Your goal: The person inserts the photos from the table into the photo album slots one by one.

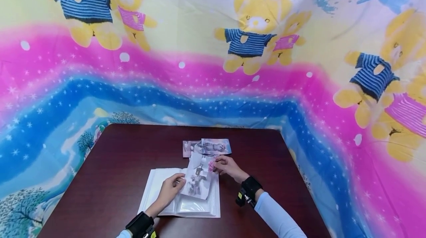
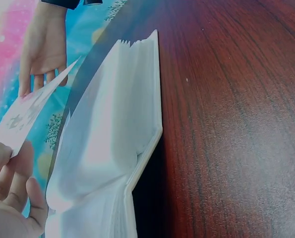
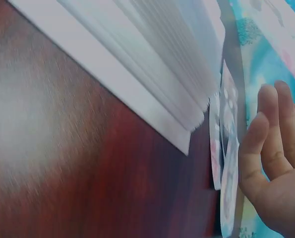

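Left wrist view: left fingers [image 2: 22,161] pinch photo card [image 2: 24,116] beside right fingers [image 2: 25,81].

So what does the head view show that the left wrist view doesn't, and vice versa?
Only the head view shows yellow printed teddy bears in striped shirts and a light-blue right sleeve.

Only the left wrist view shows the palm of the right hand and, end-on, the stacked page edges of the open white album.

Both show that album, the left hand pinching a white printed card, the right hand at its edge, and the reddish-brown wooden table.
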Demonstrator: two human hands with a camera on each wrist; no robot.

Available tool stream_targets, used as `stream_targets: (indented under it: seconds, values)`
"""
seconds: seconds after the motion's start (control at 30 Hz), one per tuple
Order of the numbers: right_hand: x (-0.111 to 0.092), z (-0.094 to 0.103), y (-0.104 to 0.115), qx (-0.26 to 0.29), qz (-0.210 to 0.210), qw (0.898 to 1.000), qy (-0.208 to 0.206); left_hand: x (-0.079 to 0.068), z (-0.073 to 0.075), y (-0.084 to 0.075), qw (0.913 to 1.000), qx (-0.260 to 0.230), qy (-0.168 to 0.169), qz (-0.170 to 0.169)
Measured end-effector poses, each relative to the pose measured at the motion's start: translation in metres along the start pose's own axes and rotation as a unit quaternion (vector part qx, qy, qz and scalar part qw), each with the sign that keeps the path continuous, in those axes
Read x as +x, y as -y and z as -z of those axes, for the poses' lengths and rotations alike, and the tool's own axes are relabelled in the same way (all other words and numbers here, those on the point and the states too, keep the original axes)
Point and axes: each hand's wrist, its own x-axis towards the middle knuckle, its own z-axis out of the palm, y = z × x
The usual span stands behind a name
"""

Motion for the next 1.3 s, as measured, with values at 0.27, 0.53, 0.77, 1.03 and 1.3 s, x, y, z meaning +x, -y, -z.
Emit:
stream_targets:
  seconds: [0.27,0.53,0.77,1.03,1.3]
  values:
    - [-0.003,-0.02,-0.004,0.044,-0.025,0.997,0.05,0.003,0.0,0.001,0.9996,0.004,-0.02,-0.021]
    - [-0.005,-0.03,-0.007,0.043,-0.012,0.998,0.035,0.009,0.004,-0.001,0.9997,-0.009,-0.014,0.017]
    - [-0.005,-0.038,-0.011,0.057,-0.028,0.997,0.033,0.013,0.004,0.001,0.9993,-0.021,-0.03,0.009]
    - [0.004,-0.035,-0.006,0.046,-0.01,0.999,-0.011,0.019,0.001,0.006,0.9942,0.053,-0.051,-0.078]
    - [0.021,-0.023,0.004,0.063,-0.005,0.992,-0.112,0.012,-0.003,0.024,0.9112,0.302,0.047,-0.276]
